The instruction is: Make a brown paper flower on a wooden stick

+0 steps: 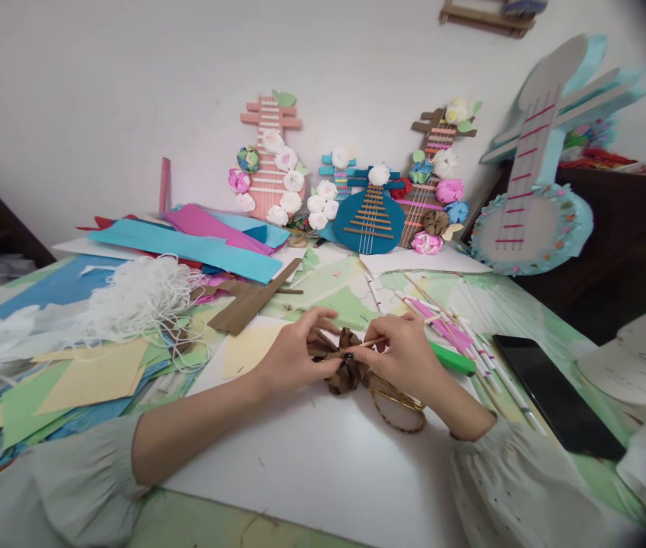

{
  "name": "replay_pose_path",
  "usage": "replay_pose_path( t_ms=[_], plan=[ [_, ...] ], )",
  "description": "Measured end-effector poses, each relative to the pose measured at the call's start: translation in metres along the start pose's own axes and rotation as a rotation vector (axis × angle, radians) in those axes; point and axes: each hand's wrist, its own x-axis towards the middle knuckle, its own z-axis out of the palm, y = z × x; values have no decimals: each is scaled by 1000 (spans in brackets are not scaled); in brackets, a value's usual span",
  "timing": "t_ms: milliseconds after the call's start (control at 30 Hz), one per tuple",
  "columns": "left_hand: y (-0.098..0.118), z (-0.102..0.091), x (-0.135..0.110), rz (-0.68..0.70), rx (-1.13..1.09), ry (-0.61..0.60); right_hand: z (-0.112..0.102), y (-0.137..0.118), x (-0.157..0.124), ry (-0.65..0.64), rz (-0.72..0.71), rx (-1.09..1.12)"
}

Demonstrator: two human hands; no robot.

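Both hands meet over a white board (pixel 277 464) on the table, at a brown crinkled paper flower (pixel 348 379). My left hand (pixel 294 350) has its thumb and fingers curled around the flower's left side. My right hand (pixel 405 352) pinches a thin light stick (pixel 377 342) that points left across the flower; the exact grip is partly hidden by the fingers. Beneath my right wrist lie gold-handled scissors (pixel 399 407), their blades out of sight. A green marker-like tube (pixel 453 360) rests just behind that wrist.
At left are white string (pixel 145 297), paper sheets (pixel 94 377) and a brown strip (pixel 254 298). Rolled paper sticks (pixel 485 361), a black phone (pixel 554 392) and a white cap (pixel 645 354) lie right. Paper-flowered instrument models (pixel 371 217) stand along the wall.
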Motion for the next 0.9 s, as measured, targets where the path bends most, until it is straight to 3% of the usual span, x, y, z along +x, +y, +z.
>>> replay_pose_path(
  t_ms=[67, 167, 233, 300, 600, 900],
  plan=[
    [1, -1, -2, 145, 136, 154, 0, 1, 0, 25, 27, 5],
    [1, -3, -6, 511, 506, 340, 2, 1, 0, 81, 62, 4],
    [1, -4, -9, 711, 708, 311, 3, -1, -1, 109, 69, -5],
    [0, -5, -10, 792, 809, 261, 3, -4, -2, 124, 90, -15],
    [2, -1, -10, 723, 851, 279, 3, -17, -6, 233, 95, -68],
    [5, -3, -5, 553, 647, 187, 7, -18, -10, 322, -24, -158]
  ],
)
